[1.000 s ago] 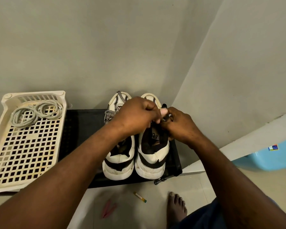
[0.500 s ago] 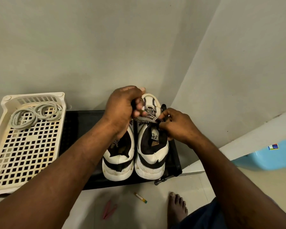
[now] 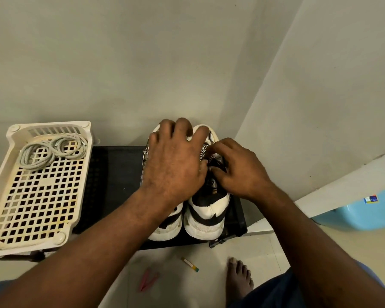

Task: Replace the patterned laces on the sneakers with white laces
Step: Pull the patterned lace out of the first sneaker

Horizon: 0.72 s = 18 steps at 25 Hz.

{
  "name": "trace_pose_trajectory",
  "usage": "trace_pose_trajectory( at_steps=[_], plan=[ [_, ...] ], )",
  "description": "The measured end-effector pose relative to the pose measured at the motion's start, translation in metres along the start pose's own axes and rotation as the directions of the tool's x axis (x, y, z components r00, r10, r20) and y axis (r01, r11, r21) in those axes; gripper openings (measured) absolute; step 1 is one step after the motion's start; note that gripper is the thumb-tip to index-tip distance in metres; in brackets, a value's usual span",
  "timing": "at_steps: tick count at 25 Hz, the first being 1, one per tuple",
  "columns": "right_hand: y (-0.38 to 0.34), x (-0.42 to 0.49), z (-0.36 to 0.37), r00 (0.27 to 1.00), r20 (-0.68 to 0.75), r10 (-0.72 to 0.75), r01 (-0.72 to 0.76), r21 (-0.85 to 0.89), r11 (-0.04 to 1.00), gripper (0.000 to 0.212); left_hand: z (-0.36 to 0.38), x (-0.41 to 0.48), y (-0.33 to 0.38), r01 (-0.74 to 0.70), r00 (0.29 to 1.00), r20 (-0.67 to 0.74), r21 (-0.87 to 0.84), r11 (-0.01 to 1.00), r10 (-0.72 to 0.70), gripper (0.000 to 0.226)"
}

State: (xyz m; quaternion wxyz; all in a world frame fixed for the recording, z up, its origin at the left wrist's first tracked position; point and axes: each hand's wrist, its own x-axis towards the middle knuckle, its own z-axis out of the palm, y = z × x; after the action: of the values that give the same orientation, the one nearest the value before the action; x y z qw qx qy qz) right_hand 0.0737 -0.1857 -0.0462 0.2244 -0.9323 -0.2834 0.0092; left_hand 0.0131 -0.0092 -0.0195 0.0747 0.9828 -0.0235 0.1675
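The pair sits side by side on a black perforated plastic surface [image 3: 120, 174], heels toward the person and toes against the wall. The left hand [image 3: 176, 165] lies palm down over both, covering most of the white-and-black left-side sneaker [image 3: 167, 230] and the forepart of the white-and-black right-side sneaker [image 3: 207, 212]. Its fingers [image 3: 182, 125] are spread and nearly straight, their tips on the two white toe caps; it is released, with nothing clasped that can be seen.

The black-and-white patterned lace [image 3: 201, 152] shows in the gap between the two hands, crossing the top of the right-side sneaker just past the edge of the left hand. A second short piece shows at the outer edge of the left-side sneaker.

The right hand [image 3: 240, 174] comes in from the right, wrist low, with fingers curled and thumb tucked under, grasping the right-side sneaker at its black eyelet area. Its fingertips touch or nearly touch the patterned lace; whether they also pinch it cannot be told. Both forearms reach forward from the bottom corners.

The coiled white laces [image 3: 42, 154] lie at the far end of a cream slotted plastic basket [image 3: 49, 125], well apart from both hands, on the left end of the surface.

On the floor below lie a pink object [image 3: 148, 280] and a small yellow-tipped stick [image 3: 190, 264], beside a bare foot [image 3: 239, 278]. A light blue plastic tub [image 3: 365, 212] stands at the right.
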Motion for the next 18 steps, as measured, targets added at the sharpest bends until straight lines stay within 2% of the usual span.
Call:
trace_pose_trajectory(
  at_steps=[2, 5, 10, 12, 14, 16, 18],
  plan=[
    [0.0, 0.0, 0.004, 0.997, -0.066, -0.028, 0.025, -0.054, 0.998, 0.034, 0.003, -0.005, 0.006, -0.04, 0.999, 0.038, 0.067, 0.997, 0.037, 0.041],
    [-0.002, -0.001, 0.008, 0.983, -0.176, -0.045, 0.027, -0.103, 0.994, 0.02, 0.011, -0.008, 0.008, 0.017, 0.986, 0.161, 0.087, 0.996, -0.031, 0.04],
    [-0.009, -0.002, 0.017, 0.971, -0.235, -0.043, 0.015, -0.121, 0.993, 0.012, 0.024, -0.014, 0.001, 0.022, 0.996, 0.086, 0.121, 0.992, -0.032, 0.044],
    [-0.01, -0.001, 0.018, 0.96, -0.279, 0.036, -0.057, -0.066, 0.996, 0.008, 0.026, -0.015, 0.003, 0.021, 0.996, 0.081, 0.118, 0.993, -0.03, 0.041],
    [-0.01, 0.001, 0.018, 0.928, -0.329, 0.176, -0.166, 0.057, 0.984, 0.002, 0.025, -0.015, 0.003, 0.027, 0.996, 0.086, 0.113, 0.993, -0.037, 0.039],
    [-0.009, 0.004, 0.016, 0.873, -0.353, 0.337, -0.276, 0.214, 0.937, 0.008, 0.026, -0.016, 0.001, 0.038, 0.995, 0.083, 0.097, 0.995, -0.046, 0.039],
    [-0.008, 0.008, 0.013, 0.848, -0.345, 0.402, -0.308, 0.297, 0.904, 0.005, 0.027, -0.017, -0.002, 0.049, 0.994, 0.091, 0.075, 0.996, -0.056, 0.041]
  ],
)
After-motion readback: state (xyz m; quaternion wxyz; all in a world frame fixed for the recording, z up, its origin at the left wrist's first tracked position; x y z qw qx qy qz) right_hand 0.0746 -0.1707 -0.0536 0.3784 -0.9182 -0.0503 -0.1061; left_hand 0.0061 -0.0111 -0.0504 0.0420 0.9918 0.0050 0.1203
